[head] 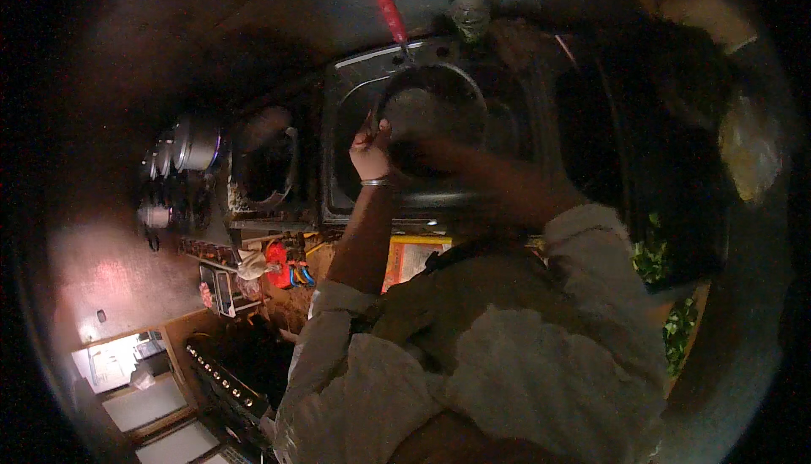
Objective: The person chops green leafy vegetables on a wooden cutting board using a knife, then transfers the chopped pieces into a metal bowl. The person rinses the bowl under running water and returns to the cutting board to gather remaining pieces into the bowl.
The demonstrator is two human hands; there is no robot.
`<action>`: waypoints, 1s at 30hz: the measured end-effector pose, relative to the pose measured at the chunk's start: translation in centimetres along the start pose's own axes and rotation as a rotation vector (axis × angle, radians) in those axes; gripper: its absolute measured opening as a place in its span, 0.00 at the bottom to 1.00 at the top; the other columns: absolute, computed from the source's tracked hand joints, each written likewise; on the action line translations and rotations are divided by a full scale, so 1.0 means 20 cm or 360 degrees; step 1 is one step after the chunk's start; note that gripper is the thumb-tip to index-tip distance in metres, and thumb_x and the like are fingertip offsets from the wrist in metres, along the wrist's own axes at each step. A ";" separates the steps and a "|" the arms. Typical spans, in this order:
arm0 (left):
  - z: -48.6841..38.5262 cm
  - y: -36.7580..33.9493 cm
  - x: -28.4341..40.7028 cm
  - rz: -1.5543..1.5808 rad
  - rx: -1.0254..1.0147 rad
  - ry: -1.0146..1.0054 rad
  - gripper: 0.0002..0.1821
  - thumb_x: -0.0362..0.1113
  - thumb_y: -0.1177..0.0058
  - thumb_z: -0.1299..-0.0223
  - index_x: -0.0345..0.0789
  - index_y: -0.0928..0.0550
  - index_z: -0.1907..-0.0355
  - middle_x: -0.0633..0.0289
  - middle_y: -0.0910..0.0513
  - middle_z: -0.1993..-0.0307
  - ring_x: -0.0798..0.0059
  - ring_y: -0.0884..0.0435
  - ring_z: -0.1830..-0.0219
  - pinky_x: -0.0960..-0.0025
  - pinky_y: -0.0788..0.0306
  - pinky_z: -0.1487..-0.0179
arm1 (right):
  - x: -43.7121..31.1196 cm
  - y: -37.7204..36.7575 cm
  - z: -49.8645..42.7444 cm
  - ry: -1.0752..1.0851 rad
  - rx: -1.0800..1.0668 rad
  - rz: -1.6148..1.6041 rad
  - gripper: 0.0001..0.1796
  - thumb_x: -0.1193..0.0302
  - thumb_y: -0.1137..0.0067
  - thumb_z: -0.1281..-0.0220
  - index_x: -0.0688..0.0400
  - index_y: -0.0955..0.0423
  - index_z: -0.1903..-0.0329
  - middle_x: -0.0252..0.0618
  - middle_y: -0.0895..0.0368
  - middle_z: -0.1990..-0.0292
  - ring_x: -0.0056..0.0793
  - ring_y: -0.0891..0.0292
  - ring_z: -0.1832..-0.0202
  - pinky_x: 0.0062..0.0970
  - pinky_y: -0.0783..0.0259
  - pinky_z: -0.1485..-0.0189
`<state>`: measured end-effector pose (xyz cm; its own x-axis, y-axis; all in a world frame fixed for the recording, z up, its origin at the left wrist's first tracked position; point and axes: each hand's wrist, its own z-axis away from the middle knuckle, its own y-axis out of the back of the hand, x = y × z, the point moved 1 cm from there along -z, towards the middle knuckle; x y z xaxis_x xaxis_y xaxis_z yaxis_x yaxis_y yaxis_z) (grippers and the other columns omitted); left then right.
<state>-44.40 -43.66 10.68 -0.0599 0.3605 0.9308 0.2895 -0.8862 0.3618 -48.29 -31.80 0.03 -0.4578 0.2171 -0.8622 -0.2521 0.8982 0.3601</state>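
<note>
Before me is a steel sink (355,205) with a wide round pan (472,81) in it, dark around a greyish inside. My left hand (372,153), with a bangle at its wrist, grips the pan's left rim, thumb and a finger raised. Over the pan's inside reaches my right hand (421,147), smeared by motion and deep in shadow. Whether it holds anything is too dark to tell. A tap with a red sleeve (388,8) hangs above the pan's far rim.
A pale bottle or jar (470,14) stands behind the sink. Leafy greens (681,334) lie at right, below a filled plastic bag (751,147). Left of the sink is a second basin or burner recess (263,166), with steel pots (196,147) beyond. A red item (277,264) hangs below the counter edge.
</note>
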 end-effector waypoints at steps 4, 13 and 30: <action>-0.01 0.04 -0.13 0.0490 -0.0168 0.0171 0.07 0.32 0.51 0.45 0.34 0.19 0.70 0.64 0.19 0.70 0.78 0.25 0.71 0.75 0.31 0.65 | 0.12 0.11 -0.08 0.0094 0.0012 0.0680 0.19 0.66 0.54 0.43 0.57 0.31 0.48 0.45 0.25 0.52 0.43 0.27 0.56 0.37 0.34 0.48; -0.13 0.04 -0.39 -0.1123 -0.0092 -0.0261 0.08 0.29 0.50 0.57 0.33 0.21 0.70 0.58 0.20 0.73 0.69 0.23 0.71 0.68 0.30 0.66 | -0.05 0.12 0.01 0.0113 -0.0599 0.0628 0.20 0.71 0.46 0.50 0.56 0.29 0.50 0.42 0.24 0.54 0.39 0.27 0.57 0.36 0.32 0.51; 0.03 -0.01 -0.60 -0.0241 -0.0565 -0.0555 0.12 0.38 0.39 0.66 0.39 0.20 0.73 0.59 0.20 0.67 0.65 0.22 0.64 0.64 0.27 0.64 | -0.74 1.09 -0.92 -0.0378 0.0523 0.0005 0.28 0.52 0.51 0.41 0.58 0.33 0.45 0.40 0.30 0.47 0.33 0.34 0.47 0.29 0.39 0.46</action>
<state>-43.18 -47.63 -0.53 0.2634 0.5142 0.8162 -0.0434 -0.8389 0.5425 -62.79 -22.48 27.14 -0.2386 0.2677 -0.9335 0.0527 0.9634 0.2628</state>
